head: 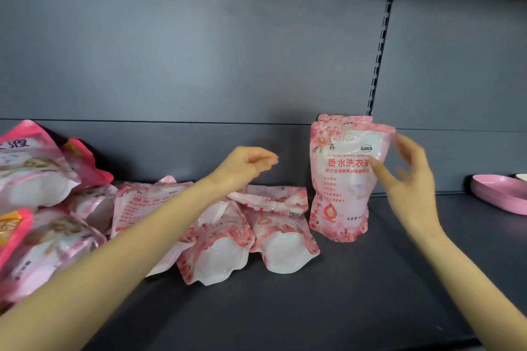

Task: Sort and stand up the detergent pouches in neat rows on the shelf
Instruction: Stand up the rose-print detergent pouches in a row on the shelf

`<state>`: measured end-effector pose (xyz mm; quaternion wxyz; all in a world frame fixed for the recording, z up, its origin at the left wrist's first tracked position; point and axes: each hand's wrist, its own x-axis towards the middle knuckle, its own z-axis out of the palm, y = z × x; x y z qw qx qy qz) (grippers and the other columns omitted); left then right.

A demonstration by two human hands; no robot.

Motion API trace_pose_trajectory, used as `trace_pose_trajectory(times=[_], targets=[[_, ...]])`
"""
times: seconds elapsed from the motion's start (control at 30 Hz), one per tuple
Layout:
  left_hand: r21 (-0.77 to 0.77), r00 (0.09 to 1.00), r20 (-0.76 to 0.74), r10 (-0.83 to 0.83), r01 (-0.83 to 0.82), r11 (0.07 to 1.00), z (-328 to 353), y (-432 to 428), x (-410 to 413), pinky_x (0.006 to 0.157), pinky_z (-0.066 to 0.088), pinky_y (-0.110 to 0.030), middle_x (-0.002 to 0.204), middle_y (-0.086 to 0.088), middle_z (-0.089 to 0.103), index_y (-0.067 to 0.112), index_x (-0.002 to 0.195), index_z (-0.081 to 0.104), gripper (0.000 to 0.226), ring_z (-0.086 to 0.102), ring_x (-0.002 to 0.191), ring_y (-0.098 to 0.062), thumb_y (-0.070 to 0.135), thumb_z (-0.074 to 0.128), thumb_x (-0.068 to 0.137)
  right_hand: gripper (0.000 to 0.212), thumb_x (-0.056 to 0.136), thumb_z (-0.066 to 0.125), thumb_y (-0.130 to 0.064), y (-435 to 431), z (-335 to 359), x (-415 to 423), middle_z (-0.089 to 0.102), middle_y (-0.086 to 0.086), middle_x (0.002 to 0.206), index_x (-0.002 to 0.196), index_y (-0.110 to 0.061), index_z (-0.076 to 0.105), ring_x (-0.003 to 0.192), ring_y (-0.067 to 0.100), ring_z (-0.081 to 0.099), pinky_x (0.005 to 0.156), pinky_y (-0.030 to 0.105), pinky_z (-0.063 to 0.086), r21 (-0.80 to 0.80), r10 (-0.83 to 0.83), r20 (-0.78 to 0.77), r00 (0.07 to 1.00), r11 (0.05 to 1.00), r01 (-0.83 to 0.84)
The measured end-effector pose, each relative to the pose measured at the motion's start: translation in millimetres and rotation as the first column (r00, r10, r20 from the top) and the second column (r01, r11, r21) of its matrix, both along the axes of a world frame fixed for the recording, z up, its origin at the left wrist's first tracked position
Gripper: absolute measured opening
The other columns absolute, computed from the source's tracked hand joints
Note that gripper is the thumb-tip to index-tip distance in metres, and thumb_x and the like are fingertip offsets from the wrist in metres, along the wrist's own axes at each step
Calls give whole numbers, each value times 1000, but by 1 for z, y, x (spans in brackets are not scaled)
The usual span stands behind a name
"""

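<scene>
Right hand (pixel 410 179) is at the right edge of the standing pouch (pixel 339 179), fingers spread apart and thumb laid on its printed front; blur hides whether it presses. Left hand (pixel 245 162) is above the heap of pouches (pixel 216 236), fingers curled in together around nothing. Both forearms reach in from the near edge over the dark grey shelf (pixel 342 293), which is closed at the far side by a grey back panel (pixel 185 51) with a slotted post (pixel 380 51) on the right. The heap lies toppled left of centre, pale rose packs overlapping, with deeper pink pouches (pixel 34 168) piled at the far left. The standing pouch is upright right of centre, a second pouch (pixel 342 118) just behind it. A pink dish (pixel 499 191) sits at the far right.
</scene>
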<state>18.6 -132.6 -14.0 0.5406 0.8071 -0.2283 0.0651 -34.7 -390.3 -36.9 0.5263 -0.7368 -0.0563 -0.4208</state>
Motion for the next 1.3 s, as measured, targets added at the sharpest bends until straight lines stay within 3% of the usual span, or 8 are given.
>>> trace_pose_trajectory(times=[0.1,0.2,0.37,0.57,0.73,0.83,1.0,1.3], targets=[[80,995,58,78,-82,993,2,32,-1,78,42,-5,108,0,65,5,112,64,23,60,91,-2,12,55,91,45,87,63,-18,21,7,-20,47,-17,126,129,-22,48,121,-3,42,104,16,32,-190,-34,164,986,980,65],[119,986,35,165,-168,979,3,61,0,68,42,-1,94,4,65,6,108,65,20,58,71,11,12,57,90,32,87,62,-20,53,7,-25,51,-25,118,119,-26,56,115,-4,48,100,12,35,-328,112,109,988,942,-71],[292,939,27,343,-336,896,-6,94,0,89,42,-23,105,-8,67,6,108,64,21,60,100,-19,13,60,88,39,86,63,-30,104,-18,-3,51,-17,121,124,-22,56,109,-13,44,91,-3,26,-520,288,-180,941,784,-340],[538,881,49,471,-420,731,-17,100,3,81,41,-25,103,-9,66,10,97,65,34,58,103,-26,40,53,90,44,87,62,-32,130,-27,28,53,-7,129,129,-20,53,113,2,47,83,-2,29,-523,296,-354,887,724,-450],[549,868,-37,494,-395,736,-13,94,11,91,45,-36,84,0,72,16,80,71,70,62,92,-21,78,40,73,47,87,62,-32,136,-24,43,53,-3,132,131,-18,51,121,10,47,85,5,26,-567,255,-369,894,700,-434],[589,875,-26,484,-378,714,-12,88,18,84,47,-33,76,-1,68,10,72,67,59,61,81,-22,68,56,70,50,88,61,-33,133,-24,50,50,-2,136,133,-17,49,124,11,46,89,7,26,-581,227,-391,892,691,-430],[516,890,-88,447,-343,785,-8,82,19,62,41,-23,67,-4,56,7,73,68,14,49,66,-19,21,68,76,52,88,60,-31,127,-25,59,46,0,140,136,-15,46,128,14,43,94,13,27,-583,206,-417,885,686,-434],[528,884,160,440,-453,718,14,63,26,90,47,-34,85,7,66,29,73,64,12,62,97,-18,22,69,81,57,91,56,-36,126,-18,68,40,3,145,140,-13,39,133,16,38,103,21,28,-585,212,-434,876,673,-453]])
